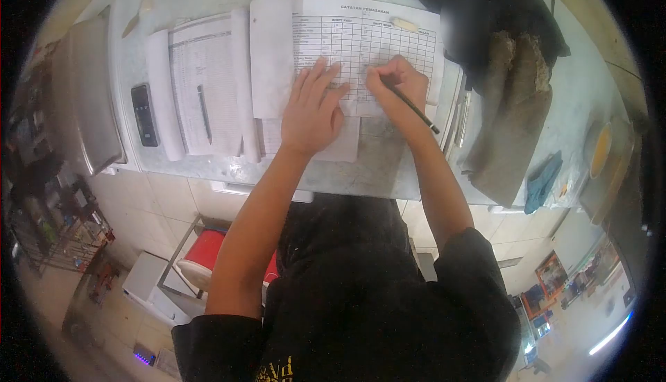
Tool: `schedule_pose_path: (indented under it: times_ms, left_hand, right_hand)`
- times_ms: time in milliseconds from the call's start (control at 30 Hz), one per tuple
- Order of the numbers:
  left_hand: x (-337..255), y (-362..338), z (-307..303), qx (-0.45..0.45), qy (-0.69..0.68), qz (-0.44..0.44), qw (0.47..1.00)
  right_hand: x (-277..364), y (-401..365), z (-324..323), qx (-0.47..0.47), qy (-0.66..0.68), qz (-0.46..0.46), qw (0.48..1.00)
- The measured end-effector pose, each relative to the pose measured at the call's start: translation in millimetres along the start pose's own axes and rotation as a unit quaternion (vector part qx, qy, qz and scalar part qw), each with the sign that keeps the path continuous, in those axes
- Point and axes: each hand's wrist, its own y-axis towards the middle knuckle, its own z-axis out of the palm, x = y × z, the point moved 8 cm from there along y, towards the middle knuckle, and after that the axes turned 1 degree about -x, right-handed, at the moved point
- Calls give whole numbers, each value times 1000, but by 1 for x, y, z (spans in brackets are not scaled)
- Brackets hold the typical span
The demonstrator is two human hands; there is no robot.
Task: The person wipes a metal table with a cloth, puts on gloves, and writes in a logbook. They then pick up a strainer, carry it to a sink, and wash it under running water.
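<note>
A printed form with a table grid [347, 18] lies on the work surface. Across its lower left part my left hand [316, 108] rests flat, fingers spread. My right hand [399, 83] is closed around a dark pencil [420, 113], whose rear end points down and to the right; its tip is hidden by the fingers at the form's middle. Near the form's top right lies a whitish eraser [405, 25]. Left of the form is an open bundle of printed sheets [191, 70] with a pen [204, 113] on it.
A dark phone [145, 115] lies left of the papers, near a metal tray [94, 104]. On the right are a dark cloth [513, 7], a brown cloth [503, 125] and a blue cloth [543, 182]. A red and white container [202, 253] stands below the counter.
</note>
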Motion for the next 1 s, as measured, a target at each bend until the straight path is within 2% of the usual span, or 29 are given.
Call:
schedule_pose_path:
  times_ms: [33,133,267,367,467,500,567,600,700,767,800,900,1000]
  left_hand:
    - [0,0,0,0,-4,1,1000]
    - [0,-1,-2,-5,-17,3,1000]
    - [-2,-2,-11,-26,-61,8,998]
    - [-1,-10,-22,-66,-87,29,994]
    - [-1,-18,-35,-102,-149,70,981]
    - [-4,-21,-44,-112,-177,88,974]
    - [-10,-32,-54,-73,-218,113,967]
    - [-16,-41,-61,-50,-241,126,961]
    - [-11,-91,-99,9,-278,43,960]
    - [15,-133,-122,4,-276,11,961]
    - [30,-151,-142,0,-288,-29,957]
    - [101,-221,-174,-16,-332,-192,923]
    - [169,-295,-193,13,-284,-294,913]
  right_hand:
    - [1,1,0,2,-3,1,1000]
    - [0,0,-12,-43,199,-74,976]
    - [24,-12,-13,-22,134,-3,991]
    - [73,-23,1,-29,-32,-116,992]
    - [83,-32,18,15,-81,-169,982]
    - [89,-36,22,21,-99,-160,982]
    - [99,-44,30,25,-139,-135,981]
    - [109,-47,37,18,-165,-158,973]
    - [129,-52,64,28,-212,-210,954]
    - [138,-52,85,41,-275,-268,922]
    - [144,-53,98,48,-306,-296,903]
    - [157,-52,126,36,-256,-287,922]
    - [181,-64,176,37,-311,-393,864]
